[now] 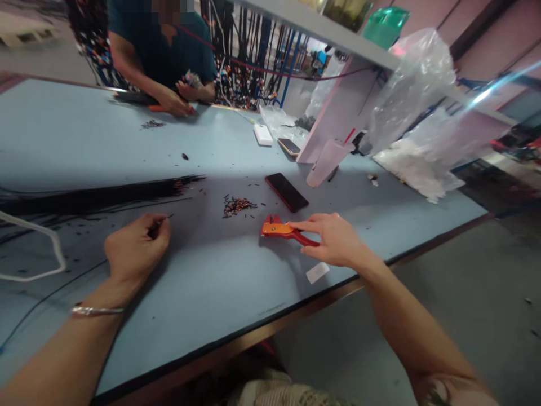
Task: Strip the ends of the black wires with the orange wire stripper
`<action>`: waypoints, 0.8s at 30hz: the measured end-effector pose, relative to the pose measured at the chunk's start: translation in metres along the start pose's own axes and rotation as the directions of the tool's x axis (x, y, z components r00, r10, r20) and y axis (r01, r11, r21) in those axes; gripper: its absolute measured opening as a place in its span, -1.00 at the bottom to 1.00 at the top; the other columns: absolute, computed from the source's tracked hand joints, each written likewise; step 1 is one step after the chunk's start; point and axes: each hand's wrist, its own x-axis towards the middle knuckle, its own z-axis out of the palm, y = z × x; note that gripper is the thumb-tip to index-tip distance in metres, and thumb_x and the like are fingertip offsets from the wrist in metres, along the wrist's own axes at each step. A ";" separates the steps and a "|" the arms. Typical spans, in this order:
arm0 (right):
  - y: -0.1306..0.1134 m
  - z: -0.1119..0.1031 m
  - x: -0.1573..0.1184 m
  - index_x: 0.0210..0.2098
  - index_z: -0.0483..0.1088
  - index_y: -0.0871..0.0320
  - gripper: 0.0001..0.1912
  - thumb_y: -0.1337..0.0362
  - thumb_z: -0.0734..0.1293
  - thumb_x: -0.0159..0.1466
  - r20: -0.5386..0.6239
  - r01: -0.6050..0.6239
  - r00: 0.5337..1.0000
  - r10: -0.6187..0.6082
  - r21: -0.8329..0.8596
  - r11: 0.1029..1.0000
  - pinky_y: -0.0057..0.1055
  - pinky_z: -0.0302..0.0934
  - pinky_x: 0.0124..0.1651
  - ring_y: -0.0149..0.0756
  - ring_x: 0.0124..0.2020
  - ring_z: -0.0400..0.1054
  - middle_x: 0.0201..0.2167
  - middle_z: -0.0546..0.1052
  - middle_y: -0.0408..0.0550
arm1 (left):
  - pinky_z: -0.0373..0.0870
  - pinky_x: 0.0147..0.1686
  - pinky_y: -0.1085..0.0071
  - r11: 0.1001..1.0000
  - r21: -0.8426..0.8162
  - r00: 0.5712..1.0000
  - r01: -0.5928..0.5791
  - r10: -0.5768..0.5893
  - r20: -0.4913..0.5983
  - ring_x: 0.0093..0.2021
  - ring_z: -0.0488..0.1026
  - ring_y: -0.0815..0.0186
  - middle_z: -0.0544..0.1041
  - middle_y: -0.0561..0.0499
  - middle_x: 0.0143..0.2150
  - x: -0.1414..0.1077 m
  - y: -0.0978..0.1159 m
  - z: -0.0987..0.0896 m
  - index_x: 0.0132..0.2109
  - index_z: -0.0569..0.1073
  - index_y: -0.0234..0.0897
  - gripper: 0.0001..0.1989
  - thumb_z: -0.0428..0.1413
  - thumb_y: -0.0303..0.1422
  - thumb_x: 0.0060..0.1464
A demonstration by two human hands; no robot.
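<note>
My left hand is closed in a pinch on a thin black wire, whose short end pokes out past the fingertips. The rest of that wire trails back across the table to the lower left. In my right hand is a red and orange wire stripper, its jaws pointing left and the fingers around its handles. Beyond the stripper lies a small heap of cut insulation bits. A long bundle of black wires rests behind my left hand, its ends towards the heap.
A dark phone lies behind the stripper, a white label near the table's front edge. A white bent rod stands at left. Across the table, a person handles wires. A shelf panel and plastic bags are at right.
</note>
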 end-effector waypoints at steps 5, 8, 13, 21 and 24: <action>-0.030 0.025 0.021 0.11 0.43 -0.08 -0.45 0.20 0.36 0.10 -0.136 -0.040 0.990 0.033 -0.052 0.998 -0.22 0.06 -0.13 -0.09 -0.20 0.35 -0.23 0.51 0.05 | 0.21 -0.39 0.44 1.000 0.005 1.000 0.005 -0.005 0.020 -0.24 0.52 0.20 0.60 -0.02 -0.34 0.002 0.002 -0.001 -0.14 0.56 -0.26 -0.63 -0.04 -0.19 0.07; -0.038 0.029 0.040 0.13 0.41 -0.08 -0.44 0.19 0.36 0.11 -0.188 -0.016 0.982 0.013 -0.014 1.000 -0.22 0.06 -0.11 -0.09 -0.17 0.35 -0.19 0.51 0.05 | 0.21 -0.39 0.44 1.000 0.019 1.000 0.021 -0.021 0.019 -0.23 0.52 0.18 0.61 -0.04 -0.31 0.002 0.001 -0.004 -0.11 0.55 -0.28 -0.60 -0.05 -0.17 0.08; -0.012 0.018 0.035 0.13 0.42 -0.11 -0.44 0.20 0.35 0.10 -0.165 -0.073 0.984 0.069 -0.020 0.997 -0.24 0.06 -0.11 -0.12 -0.17 0.35 -0.18 0.52 0.01 | 0.20 -0.40 0.46 1.000 0.019 1.000 0.016 -0.017 0.021 -0.22 0.52 0.20 0.62 -0.02 -0.31 0.001 -0.001 -0.004 -0.12 0.56 -0.27 -0.63 -0.03 -0.20 0.09; 0.000 0.025 0.056 0.14 0.41 -0.10 -0.39 0.27 0.37 0.06 -0.147 0.000 0.989 0.001 0.007 1.000 -0.21 0.05 -0.09 -0.11 -0.14 0.35 -0.13 0.51 0.01 | 0.20 -0.40 0.46 1.000 0.011 1.000 0.007 -0.008 0.026 -0.23 0.53 0.19 0.63 -0.02 -0.32 0.000 0.003 -0.003 -0.12 0.56 -0.29 -0.64 -0.03 -0.22 0.11; -0.006 0.022 0.068 0.11 0.43 -0.13 -0.40 0.27 0.39 0.05 -0.168 0.077 0.984 -0.062 0.081 0.994 -0.21 0.07 -0.04 -0.14 -0.12 0.35 -0.11 0.51 -0.03 | 0.22 -0.39 0.46 1.000 0.002 0.999 0.020 -0.020 0.033 -0.24 0.53 0.21 0.62 -0.02 -0.32 0.000 0.003 -0.004 -0.12 0.56 -0.29 -0.63 -0.04 -0.21 0.11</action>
